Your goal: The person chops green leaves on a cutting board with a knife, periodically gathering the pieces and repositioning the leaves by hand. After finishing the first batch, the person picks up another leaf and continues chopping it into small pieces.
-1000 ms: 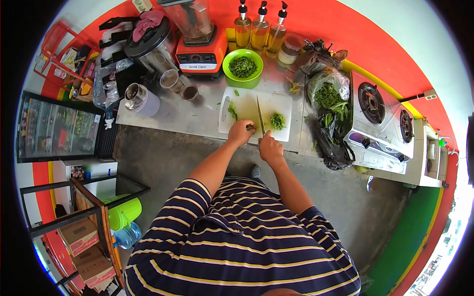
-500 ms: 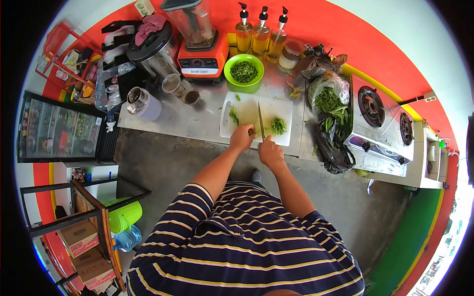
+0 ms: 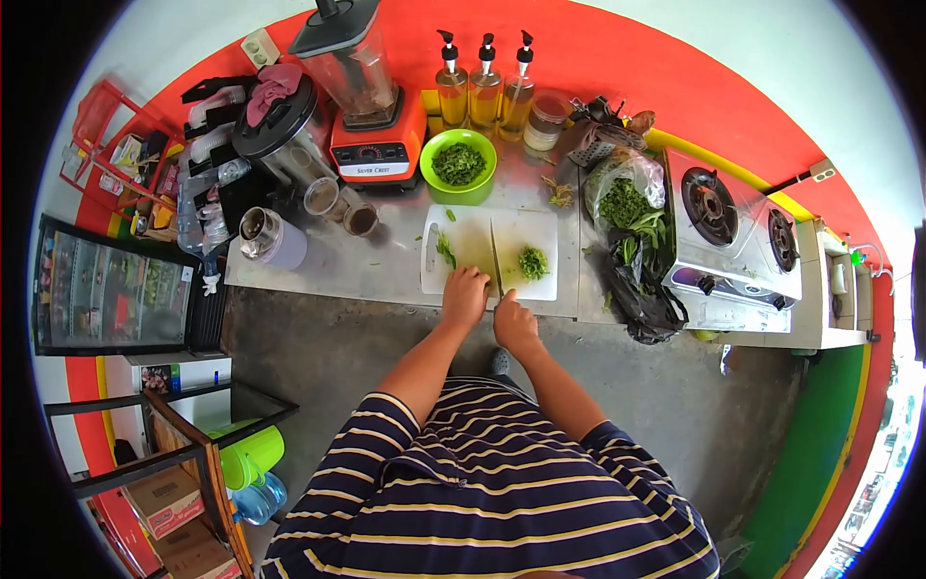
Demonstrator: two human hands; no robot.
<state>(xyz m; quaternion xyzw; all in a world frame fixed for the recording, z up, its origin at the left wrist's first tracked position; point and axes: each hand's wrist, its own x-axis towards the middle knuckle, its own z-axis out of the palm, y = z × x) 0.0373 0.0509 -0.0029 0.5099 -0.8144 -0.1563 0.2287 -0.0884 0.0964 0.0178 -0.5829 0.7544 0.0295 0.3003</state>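
Note:
A white cutting board [image 3: 473,232] lies at the front of the metal counter. My right hand [image 3: 515,323] is closed round the handle of a knife [image 3: 496,253], whose blade points away from me over the board. Just left of the blade, my left hand [image 3: 467,297] rests on the board's front part with its fingers curled; whatever is under them is hidden. Uncut green stalks [image 3: 445,249] lie beyond my left hand. Right of the knife sits a small pile of chopped greens [image 3: 532,262]. Behind the board stands a green bowl [image 3: 463,194] holding chopped leaves [image 3: 459,164].
An orange blender [image 3: 371,154], oil bottles [image 3: 484,89] and a jar [image 3: 547,121] stand at the back. Cups [image 3: 361,220] and a jug [image 3: 273,239] are at the left. Bagged greens [image 3: 627,203], a black bag [image 3: 644,294] and a gas stove [image 3: 738,232] are at the right.
The view has shifted, so the counter things appear a little further left. My left hand's fingers now lie more over the board's front part. The knife is still in my right hand.

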